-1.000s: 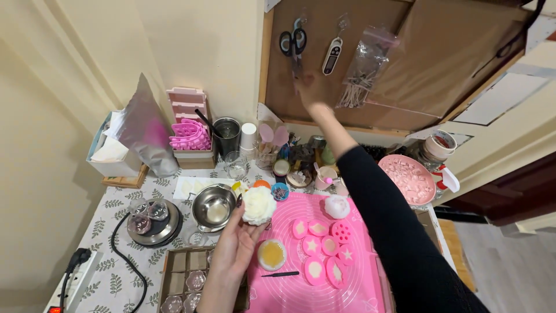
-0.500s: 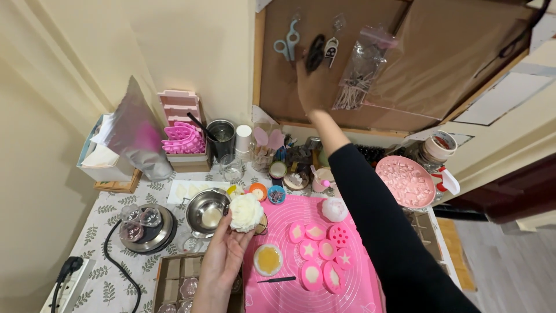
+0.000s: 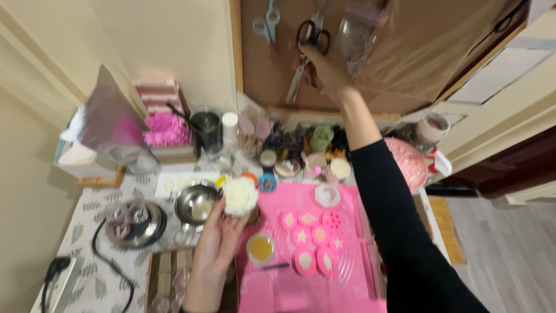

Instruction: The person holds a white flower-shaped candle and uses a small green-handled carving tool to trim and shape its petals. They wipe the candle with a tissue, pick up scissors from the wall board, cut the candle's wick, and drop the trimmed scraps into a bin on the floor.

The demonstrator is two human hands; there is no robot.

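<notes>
Overhead, right hand (image 3: 324, 69) closes on black-handled scissors (image 3: 310, 43) hanging on the wallboard, left hand (image 3: 217, 240) cups a white flower-shaped piece (image 3: 239, 195) above the surface (image 3: 75, 232); blind reach could drop either.

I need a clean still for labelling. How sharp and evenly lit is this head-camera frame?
Head view: soft all over with motion blur, worst on the raised right hand at the black scissors; the left hand holding the white flower-shaped piece is clearer; lighting is warm and even, with slight glare on the clear bag; lines bend at the edges.
</notes>
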